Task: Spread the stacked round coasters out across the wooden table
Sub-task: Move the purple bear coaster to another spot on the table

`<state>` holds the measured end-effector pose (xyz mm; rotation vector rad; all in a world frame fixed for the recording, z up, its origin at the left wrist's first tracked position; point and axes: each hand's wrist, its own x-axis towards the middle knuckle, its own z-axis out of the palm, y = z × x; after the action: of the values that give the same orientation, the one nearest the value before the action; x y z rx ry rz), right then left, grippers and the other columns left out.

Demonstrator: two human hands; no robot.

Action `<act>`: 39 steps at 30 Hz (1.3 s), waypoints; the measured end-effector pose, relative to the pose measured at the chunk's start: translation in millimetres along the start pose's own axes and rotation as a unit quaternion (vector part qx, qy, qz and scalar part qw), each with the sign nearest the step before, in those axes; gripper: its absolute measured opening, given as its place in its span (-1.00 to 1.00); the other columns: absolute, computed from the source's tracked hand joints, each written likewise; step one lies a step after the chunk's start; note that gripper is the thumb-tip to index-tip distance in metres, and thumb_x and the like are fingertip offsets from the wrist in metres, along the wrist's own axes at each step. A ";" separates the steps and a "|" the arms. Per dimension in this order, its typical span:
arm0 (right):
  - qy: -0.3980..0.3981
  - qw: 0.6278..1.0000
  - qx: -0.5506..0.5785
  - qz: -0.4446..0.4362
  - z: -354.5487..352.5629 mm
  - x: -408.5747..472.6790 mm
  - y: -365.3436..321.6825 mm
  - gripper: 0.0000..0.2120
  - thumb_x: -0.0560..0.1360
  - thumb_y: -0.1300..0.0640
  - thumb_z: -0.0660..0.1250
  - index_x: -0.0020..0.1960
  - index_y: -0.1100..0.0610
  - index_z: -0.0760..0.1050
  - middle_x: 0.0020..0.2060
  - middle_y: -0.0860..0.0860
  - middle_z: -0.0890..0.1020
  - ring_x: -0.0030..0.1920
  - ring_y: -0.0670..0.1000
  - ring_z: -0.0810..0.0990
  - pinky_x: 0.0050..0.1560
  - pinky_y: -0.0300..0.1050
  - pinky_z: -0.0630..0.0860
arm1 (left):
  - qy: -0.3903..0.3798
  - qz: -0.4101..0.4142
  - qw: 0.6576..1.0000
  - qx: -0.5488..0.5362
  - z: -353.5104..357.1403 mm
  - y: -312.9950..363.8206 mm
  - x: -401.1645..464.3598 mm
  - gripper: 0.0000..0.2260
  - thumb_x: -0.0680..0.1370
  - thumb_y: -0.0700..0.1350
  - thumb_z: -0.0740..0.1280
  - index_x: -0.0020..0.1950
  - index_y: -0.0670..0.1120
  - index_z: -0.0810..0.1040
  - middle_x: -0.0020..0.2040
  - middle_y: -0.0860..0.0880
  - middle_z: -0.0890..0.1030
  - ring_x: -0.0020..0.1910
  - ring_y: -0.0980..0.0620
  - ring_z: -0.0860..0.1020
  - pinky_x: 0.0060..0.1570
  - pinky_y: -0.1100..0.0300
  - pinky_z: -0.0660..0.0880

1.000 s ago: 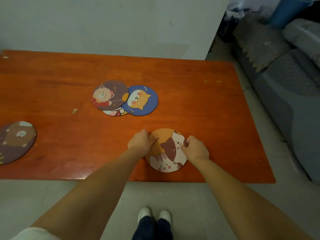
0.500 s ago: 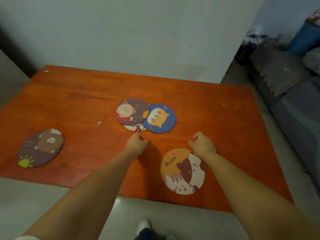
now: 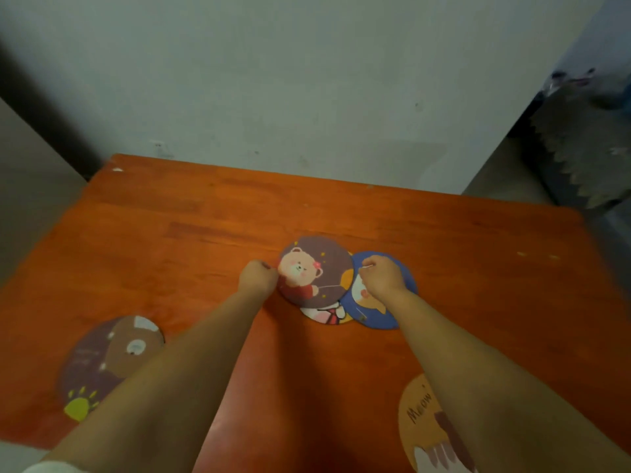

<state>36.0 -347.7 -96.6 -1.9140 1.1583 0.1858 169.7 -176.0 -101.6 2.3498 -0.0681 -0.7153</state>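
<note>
Three round coasters overlap at the middle of the orange wooden table (image 3: 170,240). On top lies a brown one with a pink bear (image 3: 316,268). Under it are a blue one with an orange dog (image 3: 392,308) and a yellow-rimmed one (image 3: 327,315). My left hand (image 3: 257,276) is curled at the bear coaster's left edge and touches it. My right hand (image 3: 380,276) rests with bent fingers on the blue coaster, next to the bear coaster's right edge. A brown bear-and-paw coaster (image 3: 109,360) lies alone at the left. An orange "Meow" cat coaster (image 3: 423,425) lies near the front right, half hidden by my right arm.
A pale wall runs along the table's far edge. A grey sofa with a zigzag-edged cover (image 3: 580,158) stands to the right of the table. Bare floor shows at the lower left, past the table's front edge.
Both hands left the cat coaster near the front edge and reached forward to the overlapping pile. The camera tilted up and moved closer, so the cat coaster now sits at the lower right.
</note>
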 end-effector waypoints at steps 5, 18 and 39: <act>0.004 0.996 -0.073 0.051 21.6 20.3 -7.6 -0.61 0.64 0.06 0.14 0.39 0.21 0.36 -0.20 0.17 0.53 -0.22 0.18 0.42 -0.13 0.17 0.50 | -0.039 -0.040 0.995 -0.080 -2.3 4.6 28.8 -0.69 0.52 -0.30 0.25 -0.43 -0.14 0.38 -0.27 -0.29 0.46 -0.20 -0.09 0.45 -0.12 -0.03 0.47; 0.024 0.982 0.159 0.100 -5.2 19.8 -3.0 -0.68 0.59 0.16 0.27 0.33 0.19 0.44 0.08 0.24 0.57 -0.02 0.22 0.57 0.04 0.12 0.59 | -0.152 -0.061 0.964 -0.210 -7.2 30.9 23.2 -0.71 0.52 -0.35 0.31 -0.38 -0.15 0.40 -0.36 -0.13 0.49 -0.38 -0.01 0.46 -0.40 0.17 0.41; 0.213 0.939 0.258 0.083 -242.0 -158.9 271.9 -0.80 0.55 0.29 0.28 0.16 0.28 0.53 0.16 0.32 0.61 -0.07 0.11 0.54 -0.17 0.00 0.57 | -0.237 0.053 0.947 -0.209 226.7 138.7 -276.0 -0.76 0.56 -0.30 0.30 -0.31 -0.16 0.43 -0.29 -0.11 0.54 -0.31 -0.02 0.52 -0.28 0.09 0.51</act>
<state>-334.1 -474.6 -28.2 -1.4193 1.4797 -0.4307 -161.4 -353.4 -25.8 1.7232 -0.2270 -1.1078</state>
